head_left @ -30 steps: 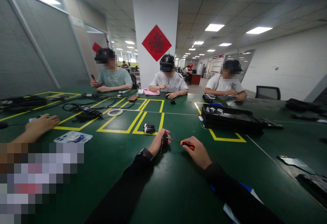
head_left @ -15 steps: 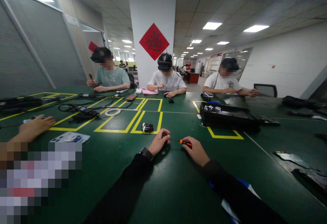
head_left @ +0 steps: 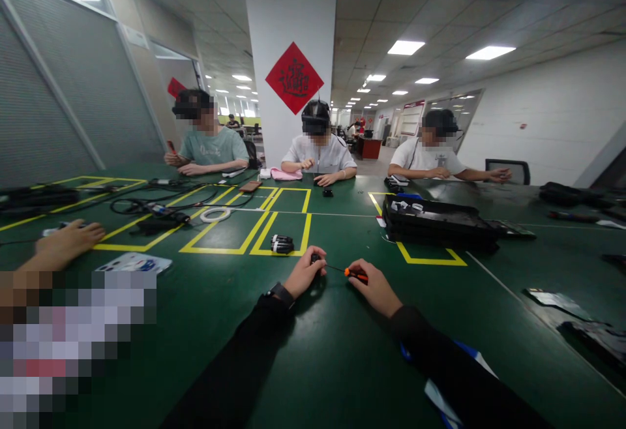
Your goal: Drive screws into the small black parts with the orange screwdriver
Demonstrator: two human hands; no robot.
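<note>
My right hand is closed around the orange and black handle of a screwdriver. The thin shaft points left, its tip reaching a small dark part pinched in my left hand. My fingers cover most of that part, so its kind does not show. Both hands are low over the green table. Just beyond my left hand lies a small group of black cylinders with white bands, inside a yellow tape outline.
A long black tray stands right of centre. Black cables and a white coil lie to the left. A neighbour's hand rests at far left near a printed card. Several people sit across the table.
Both my hands hold nearly the same pose, with the screwdriver against the small dark part. The view has shifted very slightly.
</note>
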